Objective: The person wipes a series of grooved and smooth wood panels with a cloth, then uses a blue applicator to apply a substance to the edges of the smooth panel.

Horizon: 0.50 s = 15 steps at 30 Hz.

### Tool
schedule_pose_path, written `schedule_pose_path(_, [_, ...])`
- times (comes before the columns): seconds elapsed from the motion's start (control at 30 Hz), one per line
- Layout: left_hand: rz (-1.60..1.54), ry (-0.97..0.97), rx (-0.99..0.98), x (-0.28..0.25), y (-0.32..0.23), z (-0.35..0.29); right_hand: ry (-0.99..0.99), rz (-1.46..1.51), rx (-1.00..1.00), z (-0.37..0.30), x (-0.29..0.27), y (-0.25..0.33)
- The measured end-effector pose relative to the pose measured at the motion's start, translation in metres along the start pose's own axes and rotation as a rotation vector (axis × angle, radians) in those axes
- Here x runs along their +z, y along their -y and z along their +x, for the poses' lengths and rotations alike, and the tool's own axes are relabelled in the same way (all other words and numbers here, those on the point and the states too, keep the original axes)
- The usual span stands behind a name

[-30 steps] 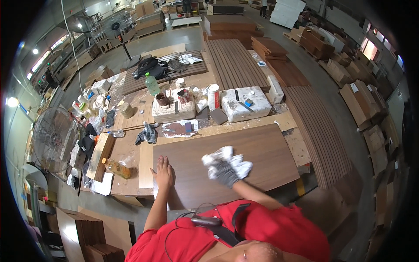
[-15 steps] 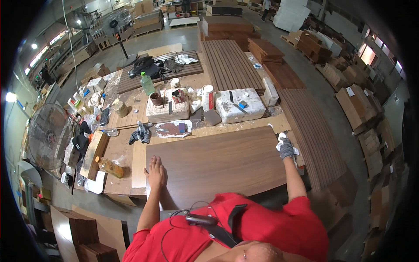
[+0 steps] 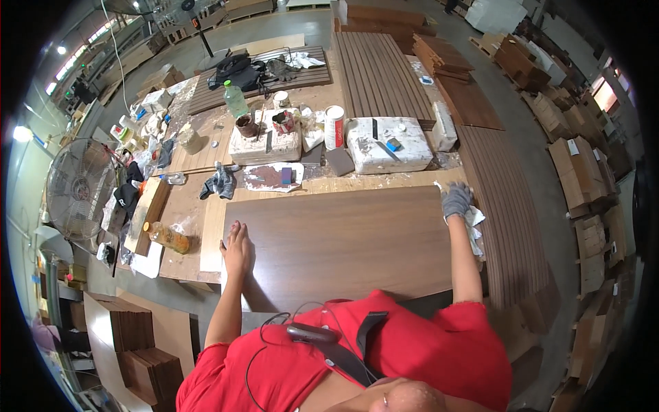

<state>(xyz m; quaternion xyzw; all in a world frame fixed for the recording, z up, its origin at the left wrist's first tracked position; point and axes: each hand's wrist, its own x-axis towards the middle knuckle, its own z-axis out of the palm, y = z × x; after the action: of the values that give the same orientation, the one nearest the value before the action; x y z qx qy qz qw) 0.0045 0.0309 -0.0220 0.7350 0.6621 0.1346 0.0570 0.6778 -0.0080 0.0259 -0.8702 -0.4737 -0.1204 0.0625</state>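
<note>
A smooth brown wood-grain panel [image 3: 343, 240] lies across the near side of the workbench. My bare left hand [image 3: 237, 248] rests flat on its left edge, fingers stretched forward and holding nothing. At the far right corner of the panel is my right hand [image 3: 456, 200], in a grey knitted glove. A white cloth [image 3: 474, 218] shows beneath and beside this gloved hand, partly hidden by it; the fingers are slightly blurred. Beyond the panel lies a second grey glove [image 3: 220, 182], with a smeared white tray [image 3: 264, 178] holding brown paste to its right.
Two stained white blocks [image 3: 390, 145] stand behind the panel, near open cans and a green bottle [image 3: 235, 99]. An orange-brown bottle [image 3: 167, 237] is at left. Grooved boards [image 3: 511, 213] run along the right side. A large fan [image 3: 81, 189] stands at far left.
My right hand has slid away from me along the panel's right edge to its far corner. My left hand keeps its place on the left edge. The whole view has shifted a little.
</note>
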Motion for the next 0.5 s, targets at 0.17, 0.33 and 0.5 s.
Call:
schedule_pose_path(0.17, [-0.088,-0.033,0.048,0.004,-0.011,0.005,-0.172,0.568,-0.312,0.085,0.029,0.05])
schedule_pose_path(0.33, [-0.094,-0.023,0.039,0.004,-0.015,0.009,-0.146,0.56,-0.18,0.121,0.022,0.136])
schedule_pose_path(0.5, [-0.066,-0.025,0.012,0.0,-0.007,0.001,0.119,0.276,-0.248,0.121,-0.01,0.184])
